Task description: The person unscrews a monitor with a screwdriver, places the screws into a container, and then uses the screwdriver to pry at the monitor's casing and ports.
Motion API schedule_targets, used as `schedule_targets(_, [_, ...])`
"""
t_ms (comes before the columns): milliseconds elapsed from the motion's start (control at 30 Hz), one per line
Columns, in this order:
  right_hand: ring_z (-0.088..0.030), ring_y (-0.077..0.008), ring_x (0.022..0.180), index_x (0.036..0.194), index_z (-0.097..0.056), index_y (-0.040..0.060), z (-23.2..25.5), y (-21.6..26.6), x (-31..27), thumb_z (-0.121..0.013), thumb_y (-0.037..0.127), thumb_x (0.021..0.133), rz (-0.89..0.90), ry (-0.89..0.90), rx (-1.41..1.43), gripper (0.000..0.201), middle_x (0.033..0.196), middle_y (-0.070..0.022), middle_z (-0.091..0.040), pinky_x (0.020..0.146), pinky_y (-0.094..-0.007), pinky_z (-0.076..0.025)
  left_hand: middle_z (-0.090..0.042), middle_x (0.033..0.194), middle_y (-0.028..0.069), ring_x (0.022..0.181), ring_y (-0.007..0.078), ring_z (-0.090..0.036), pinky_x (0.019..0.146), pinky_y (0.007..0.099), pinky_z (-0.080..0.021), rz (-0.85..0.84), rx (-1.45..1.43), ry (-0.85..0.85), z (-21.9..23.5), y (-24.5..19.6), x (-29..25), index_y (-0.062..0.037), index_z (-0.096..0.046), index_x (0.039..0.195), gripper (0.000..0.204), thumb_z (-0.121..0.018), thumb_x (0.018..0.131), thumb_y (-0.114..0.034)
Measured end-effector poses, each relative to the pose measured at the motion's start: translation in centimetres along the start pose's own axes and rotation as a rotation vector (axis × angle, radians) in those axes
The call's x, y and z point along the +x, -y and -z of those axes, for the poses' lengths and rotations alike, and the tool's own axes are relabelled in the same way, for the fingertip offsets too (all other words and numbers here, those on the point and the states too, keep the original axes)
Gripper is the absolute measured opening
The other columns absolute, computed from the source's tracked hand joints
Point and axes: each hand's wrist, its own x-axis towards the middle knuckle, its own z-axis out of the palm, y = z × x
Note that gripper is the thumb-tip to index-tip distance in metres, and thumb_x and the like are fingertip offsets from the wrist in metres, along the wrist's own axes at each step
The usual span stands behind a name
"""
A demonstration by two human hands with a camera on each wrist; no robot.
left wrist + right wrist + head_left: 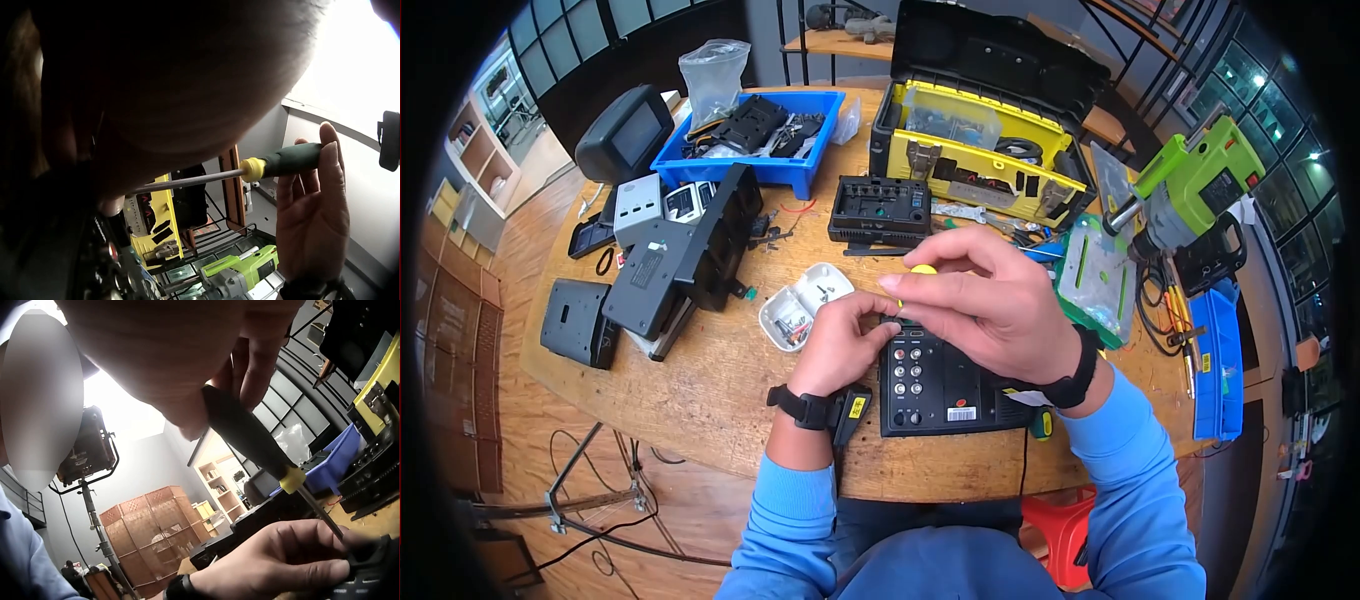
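My right hand (pixel 990 300) holds a screwdriver (pixel 247 428) by its dark green handle with a yellow collar. The screwdriver stands nearly upright, its metal shaft (pixel 187 182) pointing down at the far edge of a black electronic device (pixel 940 375). That device lies flat on the table, showing rows of round sockets and a barcode label. At its upper left corner, my left hand (pixel 840 335) has thumb and bent forefinger around the lower end of the shaft. The tip is hidden by the fingers in the right wrist view.
Left of the device sits an open white case (pixel 805 300) with small screws. Behind are a black housing (pixel 880 210), a yellow toolbox (pixel 980 175) and a blue bin (pixel 825 110). Black units (pixel 660 270) stack at left; a green drill (pixel 1200 185) stands at right.
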Motion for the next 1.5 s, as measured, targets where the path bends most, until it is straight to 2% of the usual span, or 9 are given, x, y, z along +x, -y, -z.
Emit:
schedule_targets(100, [-0.073, -0.0319, 0.113, 0.127, -0.075, 0.0011, 0.0, 0.2, 0.2, -0.076, -0.002, 0.093, -0.008, -0.001, -0.029, 0.035, 0.130, -0.0177, -0.071, 0.093, -0.0373, -0.061, -0.076, 0.090, 0.0062, 0.073, 0.0099, -0.066, 0.069, 0.0290, -0.055, 0.018, -0.019, 0.011, -0.1, 0.2, 0.1, 0.0004, -0.076, 0.111, 0.023, -0.083, 0.090, -0.004])
schedule_targets(233, [-0.073, -0.0327, 0.113, 0.128, -0.075, 0.0017, -0.3, 0.6, 0.2, -0.076, -0.002, 0.092, -0.035, -0.013, -0.020, 0.036, 0.130, -0.0178, -0.071, 0.094, -0.0384, -0.060, -0.075, 0.087, 0.0060, 0.073, 0.0103, -0.065, 0.068, 0.0292, -0.055, 0.002, -0.022, -0.002, 0.1, -0.5, 0.0, 0.0006, -0.076, 0.110, 0.023, -0.084, 0.090, -0.004])
schedule_targets(400, [-0.073, -0.0331, 0.113, 0.129, -0.073, 0.0028, -0.2, 0.3, 0.2, -0.077, -0.002, 0.091, 0.076, 0.018, -0.036, 0.038, 0.128, -0.0172, -0.072, 0.094, -0.0385, -0.060, -0.074, 0.085, 0.0061, 0.073, 0.0101, -0.065, 0.068, 0.0290, -0.054, -0.022, -0.024, 0.002, -0.2, 1.0, 0.2, 0.0010, -0.075, 0.110, 0.021, -0.082, 0.091, -0.006])
schedule_targets(533, [-0.074, -0.0330, 0.111, 0.128, -0.073, 0.0036, -0.4, -0.3, -0.5, -0.080, -0.003, 0.089, 0.065, 0.055, -0.031, 0.040, 0.128, -0.0162, -0.073, 0.093, -0.0384, -0.061, -0.074, 0.086, 0.0061, 0.072, 0.0100, -0.063, 0.067, 0.0291, -0.054, -0.064, -0.036, -0.014, -0.2, 0.8, 0.2, 0.0002, -0.076, 0.111, 0.019, -0.079, 0.095, -0.008])
schedule_targets(700, [-0.074, -0.0310, 0.105, 0.128, -0.074, 0.0038, 0.1, -0.1, -0.8, -0.080, -0.001, 0.089, 0.045, -0.170, -0.121, 0.040, 0.121, -0.0147, -0.073, 0.090, -0.0386, -0.061, -0.075, 0.091, 0.0067, 0.075, 0.0104, -0.065, 0.070, 0.0289, -0.055, 0.007, -0.005, 0.017, 0.0, -0.5, 0.0, -0.0001, -0.077, 0.113, 0.018, -0.077, 0.097, -0.007])
schedule_targets(800, [-0.075, -0.0305, 0.106, 0.128, -0.074, 0.0028, 0.9, 0.0, -1.5, -0.081, -0.002, 0.088, 0.032, -0.232, -0.191, 0.040, 0.119, -0.0162, -0.074, 0.090, -0.0386, -0.061, -0.077, 0.097, 0.0081, 0.081, 0.0126, -0.070, 0.074, 0.0287, -0.057, -0.066, -0.086, -0.006, -0.3, 0.8, 0.3, 0.0001, -0.078, 0.112, 0.016, -0.077, 0.097, -0.007])
schedule_targets(867, [-0.075, -0.0303, 0.107, 0.128, -0.074, 0.0029, 1.2, 0.0, -2.2, -0.081, -0.002, 0.088, 0.022, -0.230, -0.201, 0.041, 0.120, -0.0161, -0.074, 0.092, -0.0382, -0.061, -0.079, 0.106, 0.0063, 0.096, 0.0106, -0.072, 0.086, 0.0275, -0.058, -0.025, -0.063, 0.051, -0.1, 0.9, 0.4, 0.0013, -0.075, 0.115, 0.016, -0.074, 0.101, -0.006])
schedule_targets(1400, [-0.075, -0.0312, 0.108, 0.126, -0.074, 0.0014, 1.4, 0.2, -3.9, -0.082, -0.001, 0.088, -0.017, -0.238, -0.163, 0.039, 0.119, -0.0164, -0.076, 0.093, -0.0386, -0.061, -0.080, 0.102, 0.0053, 0.089, 0.0094, -0.072, 0.080, 0.0260, -0.059, -0.002, 0.002, -0.002, -0.2, -0.7, 0.1, 0.0018, -0.077, 0.112, 0.015, -0.076, 0.100, -0.008])
schedule_targets(1500, [-0.075, -0.0310, 0.107, 0.126, -0.074, 0.0011, 1.4, 0.1, -4.0, -0.082, -0.001, 0.088, -0.028, -0.243, -0.150, 0.039, 0.119, -0.0164, -0.076, 0.093, -0.0383, -0.061, -0.079, 0.099, 0.0048, 0.086, 0.0094, -0.072, 0.076, 0.0262, -0.059, 0.079, 0.025, 0.007, -0.1, -0.9, 0.3, 0.0019, -0.075, 0.110, 0.014, -0.077, 0.100, -0.009])
